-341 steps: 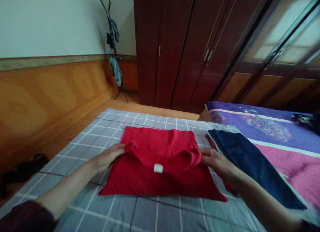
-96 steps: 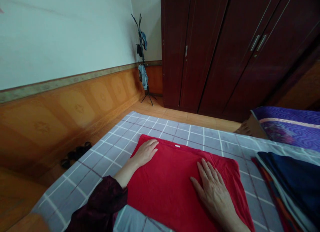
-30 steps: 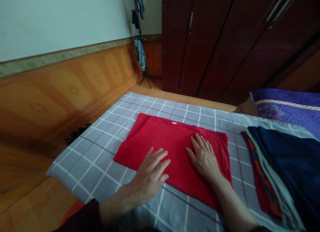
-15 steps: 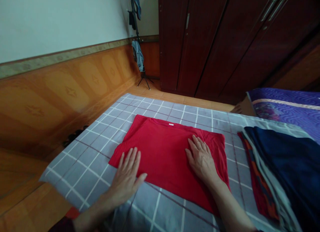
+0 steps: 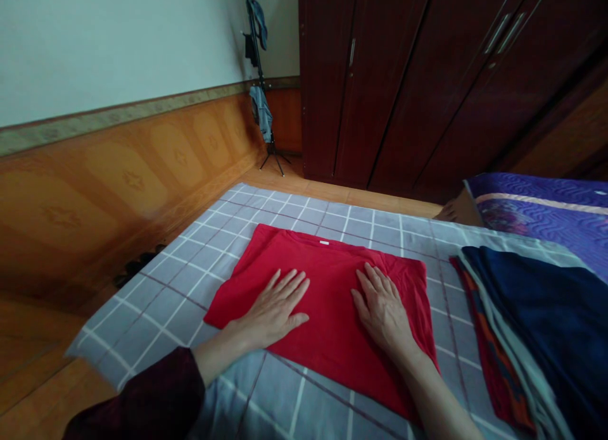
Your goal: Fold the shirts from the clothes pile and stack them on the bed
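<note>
Left hand (image 5: 275,310) and right hand (image 5: 384,311) lie open on the red shirt (image 5: 327,301) lower-centre, gripping nothing; smoothing, I reckon, so right-side creases (image 5: 409,276) want pressing next.

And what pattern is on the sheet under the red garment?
The sheet is grey, checked with white and dark red lines; head view.

- To my left I see a pale wall (image 5: 118,41), a patterned border (image 5: 142,106) and orange decorated panelling (image 5: 159,155) below.
- A black coat stand (image 5: 261,76) fills my far corner.
- Ahead of me rises a dark red-brown wardrobe (image 5: 380,92) with metal handles.
- I see glossy tan floor (image 5: 325,190) before it.
- My light is dim, the upper right shadowy.
</note>
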{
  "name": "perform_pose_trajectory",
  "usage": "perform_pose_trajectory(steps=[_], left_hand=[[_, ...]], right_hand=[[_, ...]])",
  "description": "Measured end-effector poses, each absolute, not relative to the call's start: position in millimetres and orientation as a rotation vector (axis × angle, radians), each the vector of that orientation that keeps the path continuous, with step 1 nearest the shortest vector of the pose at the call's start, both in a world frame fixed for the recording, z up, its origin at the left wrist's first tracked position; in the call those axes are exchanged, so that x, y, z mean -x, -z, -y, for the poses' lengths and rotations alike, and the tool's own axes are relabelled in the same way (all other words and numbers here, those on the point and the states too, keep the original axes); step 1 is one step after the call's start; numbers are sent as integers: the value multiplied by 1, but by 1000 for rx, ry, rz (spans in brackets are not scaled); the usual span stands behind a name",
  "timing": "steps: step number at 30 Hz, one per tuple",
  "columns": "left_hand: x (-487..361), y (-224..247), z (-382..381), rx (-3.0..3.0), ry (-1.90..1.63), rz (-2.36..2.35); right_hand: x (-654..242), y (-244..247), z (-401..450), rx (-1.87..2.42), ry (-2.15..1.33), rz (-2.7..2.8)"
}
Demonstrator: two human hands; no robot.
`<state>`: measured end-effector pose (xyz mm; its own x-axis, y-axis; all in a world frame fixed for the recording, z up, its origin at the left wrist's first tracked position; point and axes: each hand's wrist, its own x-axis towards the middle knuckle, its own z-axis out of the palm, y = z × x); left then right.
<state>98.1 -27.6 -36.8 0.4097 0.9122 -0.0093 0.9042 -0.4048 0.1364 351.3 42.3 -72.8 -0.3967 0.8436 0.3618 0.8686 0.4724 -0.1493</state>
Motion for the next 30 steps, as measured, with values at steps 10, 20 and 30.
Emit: perform_pose_trajectory(steps=[10,20,30], left_hand=[[-44,32,17,-2411,-274,-2220],[-106,51,24,-2610,-233,-1294],[-104,58,27,-2632,-220,-1320]], right_hand=[[-352,75,-44,1427,79,2343],[-304,48,11,1195,-166,2462],[-308,62,43,1301,-31,2536]])
